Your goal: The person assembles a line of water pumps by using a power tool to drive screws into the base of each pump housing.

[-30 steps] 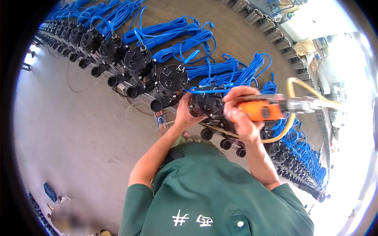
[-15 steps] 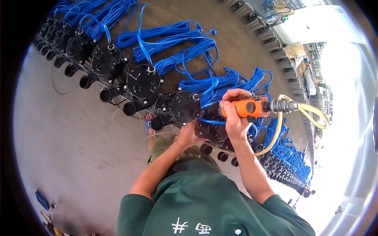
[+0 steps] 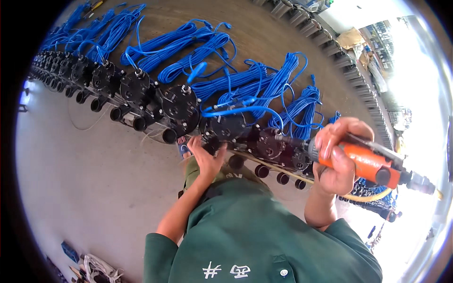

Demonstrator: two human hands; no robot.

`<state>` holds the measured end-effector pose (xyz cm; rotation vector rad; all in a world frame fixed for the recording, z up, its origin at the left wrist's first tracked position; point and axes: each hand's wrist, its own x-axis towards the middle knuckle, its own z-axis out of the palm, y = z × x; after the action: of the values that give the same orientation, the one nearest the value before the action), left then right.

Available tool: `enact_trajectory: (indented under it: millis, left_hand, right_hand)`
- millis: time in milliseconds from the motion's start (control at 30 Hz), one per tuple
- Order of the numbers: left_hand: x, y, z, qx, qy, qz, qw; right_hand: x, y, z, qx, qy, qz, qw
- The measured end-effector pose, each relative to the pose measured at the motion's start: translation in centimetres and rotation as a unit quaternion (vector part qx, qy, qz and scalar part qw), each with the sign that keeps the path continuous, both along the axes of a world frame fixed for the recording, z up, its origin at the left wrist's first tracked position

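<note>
My right hand (image 3: pixel 340 155) is wrapped around an orange air screwdriver (image 3: pixel 365 162), held nearly level over the row of black pumps. The driver's dark bit end points left, toward the top of a black pump (image 3: pixel 270 143); whether it touches a screw I cannot tell. A yellow air hose (image 3: pixel 370 197) runs below the tool. My left hand (image 3: pixel 207 159) grips the short black outlet pipe of another pump (image 3: pixel 224 127), thumb on one side and fingers on the other. From that pump's top a blue cable (image 3: pixel 245 109) arches to the right.
Black pumps (image 3: pixel 178 109) stand in a long row from far left to lower right, outlets facing me. Behind them lie bundles of blue cable (image 3: pixel 174 42) on the brown floor (image 3: pixel 264 35). Metal cylinders (image 3: pixel 325 37) line the far right. Tools and a white bag (image 3: pixel 99 266) lie at lower left.
My right hand has moved right and down with the screwdriver, which has swung to point left. My left hand has shifted left, onto a pump outlet. The view has moved along the row.
</note>
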<state>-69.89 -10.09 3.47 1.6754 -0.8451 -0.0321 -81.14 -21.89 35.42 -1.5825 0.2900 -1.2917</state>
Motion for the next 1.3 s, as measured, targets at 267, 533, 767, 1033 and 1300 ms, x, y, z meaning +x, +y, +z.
enact_trajectory:
  millis: [267, 533, 767, 1033, 1300]
  left_hand:
    - [-6.7, 0.7, 0.6, 0.116, 0.02, -0.104, 0.988]
    - [-6.8, -0.5, -1.1, 0.099, 0.039, -0.082, 0.991]
    - [-6.5, -0.5, -2.6, 0.073, -0.005, -0.089, 0.993]
    - [-6.1, 0.0, -2.4, 0.103, -0.013, -0.118, 0.988]
    - [-4.8, -0.1, -1.4, 0.157, -0.027, -0.181, 0.97]
  right_hand:
    - [-5.1, 0.3, -8.2, 0.105, 0.07, 0.044, 0.991]
    - [-5.0, -0.2, -7.5, 0.126, 0.08, 0.073, 0.986]
    - [-4.2, 0.3, -8.1, 0.134, 0.07, 0.161, 0.975]
    - [-2.4, 0.3, -14.0, 0.133, 0.12, 0.181, 0.967]
    - [-1.6, 0.5, -13.3, 0.163, 0.073, 0.161, 0.971]
